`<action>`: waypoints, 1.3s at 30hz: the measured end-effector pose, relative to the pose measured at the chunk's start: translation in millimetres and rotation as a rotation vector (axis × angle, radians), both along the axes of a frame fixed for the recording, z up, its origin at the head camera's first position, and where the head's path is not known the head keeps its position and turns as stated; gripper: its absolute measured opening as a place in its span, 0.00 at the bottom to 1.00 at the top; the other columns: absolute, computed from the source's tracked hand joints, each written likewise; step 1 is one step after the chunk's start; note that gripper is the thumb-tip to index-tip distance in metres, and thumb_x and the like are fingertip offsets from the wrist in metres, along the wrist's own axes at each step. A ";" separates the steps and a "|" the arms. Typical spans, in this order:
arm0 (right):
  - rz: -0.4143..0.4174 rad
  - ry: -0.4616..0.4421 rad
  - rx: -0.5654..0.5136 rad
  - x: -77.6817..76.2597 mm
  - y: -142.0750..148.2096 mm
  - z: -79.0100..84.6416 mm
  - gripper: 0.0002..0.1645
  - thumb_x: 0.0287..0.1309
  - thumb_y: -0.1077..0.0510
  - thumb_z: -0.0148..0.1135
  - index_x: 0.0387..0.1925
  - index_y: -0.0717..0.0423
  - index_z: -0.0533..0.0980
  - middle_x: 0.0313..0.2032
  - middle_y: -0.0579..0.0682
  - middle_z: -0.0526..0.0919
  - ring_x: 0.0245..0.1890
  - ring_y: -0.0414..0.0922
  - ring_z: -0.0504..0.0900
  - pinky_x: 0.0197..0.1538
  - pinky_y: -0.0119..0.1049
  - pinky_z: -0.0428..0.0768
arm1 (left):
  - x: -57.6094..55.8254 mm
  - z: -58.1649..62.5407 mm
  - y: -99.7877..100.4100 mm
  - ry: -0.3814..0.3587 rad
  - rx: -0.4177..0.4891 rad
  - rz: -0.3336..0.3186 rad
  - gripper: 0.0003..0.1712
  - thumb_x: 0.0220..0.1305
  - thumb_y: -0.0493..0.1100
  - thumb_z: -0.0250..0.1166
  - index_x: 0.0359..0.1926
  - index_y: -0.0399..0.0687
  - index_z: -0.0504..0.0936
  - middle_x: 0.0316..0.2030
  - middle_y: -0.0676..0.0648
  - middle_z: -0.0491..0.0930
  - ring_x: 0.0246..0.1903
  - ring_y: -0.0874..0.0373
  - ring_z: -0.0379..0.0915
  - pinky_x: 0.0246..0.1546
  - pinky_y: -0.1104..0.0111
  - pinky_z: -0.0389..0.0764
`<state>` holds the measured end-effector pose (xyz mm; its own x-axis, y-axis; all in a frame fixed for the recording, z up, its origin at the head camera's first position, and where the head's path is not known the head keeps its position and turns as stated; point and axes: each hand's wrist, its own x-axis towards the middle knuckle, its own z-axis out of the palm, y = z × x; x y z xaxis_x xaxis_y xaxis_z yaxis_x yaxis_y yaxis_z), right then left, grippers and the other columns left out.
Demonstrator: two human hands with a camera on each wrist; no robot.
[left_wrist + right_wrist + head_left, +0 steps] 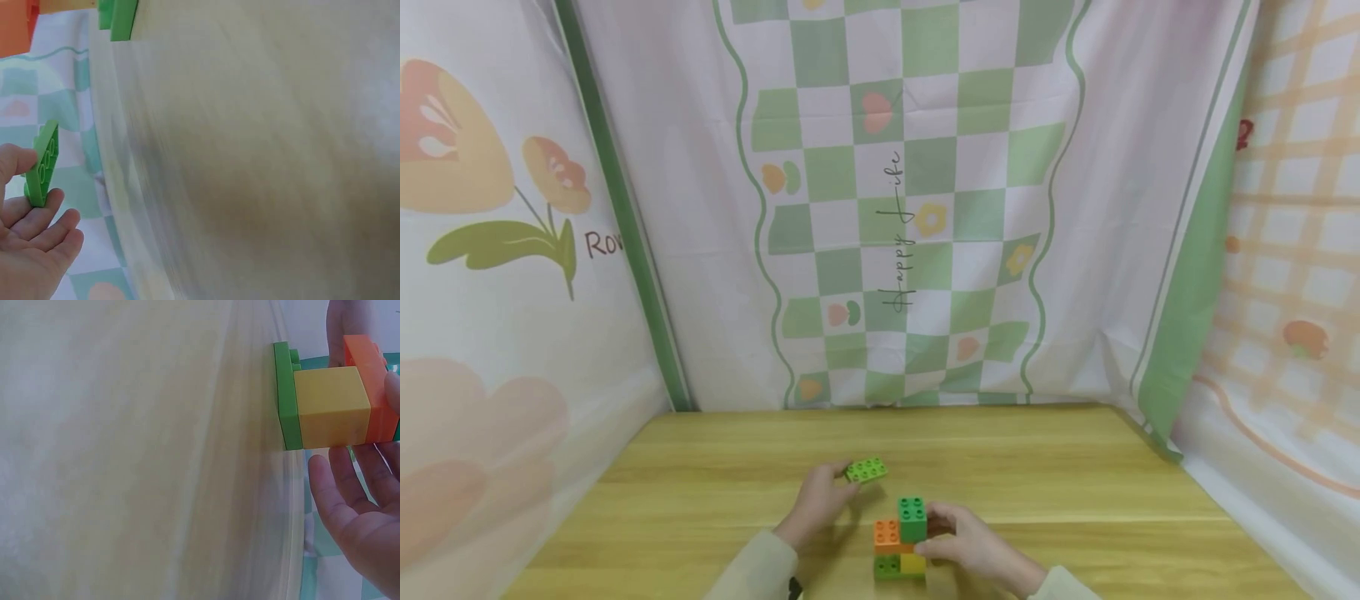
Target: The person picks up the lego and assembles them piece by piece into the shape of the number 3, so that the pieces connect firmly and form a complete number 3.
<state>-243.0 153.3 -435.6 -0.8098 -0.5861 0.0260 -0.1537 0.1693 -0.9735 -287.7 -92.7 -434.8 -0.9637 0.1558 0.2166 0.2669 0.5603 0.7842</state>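
Note:
My left hand (822,500) pinches a light green flat toy brick (867,471) between thumb and fingers. In the left wrist view that flat brick (45,165) is tilted on edge and shows its hollow underside. My right hand (970,546) grips a small stack of bricks from the right, thumb near the orange brick. A dark green brick (912,527) tops the stack, over the orange brick (887,546). Below them, a yellow brick (332,407) sits on a green base brick (287,394). Whether the base touches the table cannot be told.
The wooden table (1037,467) spreads around both hands. A checked green and white cloth (910,250) hangs behind its far edge. Patterned cloths hang at the left (497,317) and right (1285,250).

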 end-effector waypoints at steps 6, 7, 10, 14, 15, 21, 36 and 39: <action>-0.003 -0.005 0.001 -0.6 -0.2 -0.2 0.24 0.57 0.57 0.62 0.52 0.67 0.71 0.43 0.51 0.78 0.45 0.50 0.74 0.45 0.41 0.77 | 4.0 2.5 -1.9 -0.002 0.045 -0.031 0.27 0.57 0.38 0.61 0.56 0.30 0.70 0.52 0.34 0.72 0.54 0.38 0.65 0.53 0.48 0.67; -0.005 -0.006 0.002 -0.3 -0.4 0.2 0.24 0.56 0.57 0.62 0.52 0.66 0.71 0.43 0.51 0.78 0.45 0.50 0.74 0.45 0.41 0.77 | 4.8 3.3 -2.2 0.000 0.051 -0.037 0.27 0.57 0.38 0.61 0.57 0.30 0.69 0.53 0.34 0.72 0.55 0.39 0.65 0.53 0.48 0.66; -0.008 -0.017 -0.003 0.8 -0.4 1.5 0.24 0.56 0.58 0.62 0.52 0.67 0.70 0.43 0.51 0.78 0.45 0.49 0.75 0.44 0.41 0.77 | 6.8 5.0 -2.9 0.016 0.055 -0.052 0.27 0.58 0.39 0.61 0.57 0.30 0.69 0.53 0.34 0.72 0.55 0.39 0.65 0.53 0.47 0.65; -0.006 -0.023 -0.008 1.7 -0.6 2.5 0.23 0.57 0.59 0.62 0.52 0.67 0.70 0.43 0.51 0.77 0.45 0.49 0.74 0.44 0.42 0.77 | 8.2 6.0 -3.9 0.060 0.047 -0.068 0.27 0.59 0.40 0.61 0.57 0.30 0.69 0.53 0.34 0.72 0.54 0.40 0.66 0.53 0.48 0.67; -0.004 -0.021 -0.009 1.8 -0.6 2.6 0.23 0.57 0.59 0.61 0.52 0.67 0.70 0.43 0.51 0.77 0.45 0.49 0.74 0.44 0.42 0.77 | 8.4 5.9 -4.2 0.070 0.049 -0.073 0.27 0.59 0.40 0.61 0.57 0.30 0.69 0.53 0.34 0.72 0.54 0.40 0.67 0.53 0.48 0.67; 0.005 -0.006 -0.016 1.6 -0.8 2.0 0.22 0.57 0.59 0.61 0.51 0.66 0.70 0.43 0.52 0.77 0.45 0.51 0.74 0.45 0.41 0.77 | 9.3 1.9 -6.4 0.101 0.064 -0.087 0.28 0.59 0.41 0.62 0.58 0.33 0.69 0.54 0.36 0.72 0.53 0.43 0.68 0.52 0.49 0.68; 0.002 0.002 -0.006 1.2 -0.6 0.6 0.21 0.57 0.60 0.61 0.51 0.66 0.71 0.43 0.51 0.78 0.45 0.50 0.74 0.45 0.41 0.77 | 18.1 6.0 -6.4 0.130 0.131 -0.163 0.19 0.61 0.40 0.60 0.53 0.40 0.77 0.52 0.39 0.75 0.53 0.43 0.69 0.51 0.50 0.69; 0.002 -0.003 -0.014 1.5 -0.4 0.4 0.21 0.57 0.60 0.60 0.51 0.67 0.70 0.43 0.52 0.78 0.45 0.50 0.74 0.44 0.42 0.77 | 18.6 5.8 -6.1 0.137 0.128 -0.167 0.18 0.61 0.40 0.60 0.52 0.40 0.77 0.51 0.41 0.76 0.52 0.43 0.69 0.51 0.50 0.69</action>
<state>-241.5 152.8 -435.2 -0.8088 -0.5872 0.0322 -0.1515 0.1550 -0.9762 -269.1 -98.8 -429.0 -0.8872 0.2729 0.3721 0.4562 0.3981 0.7959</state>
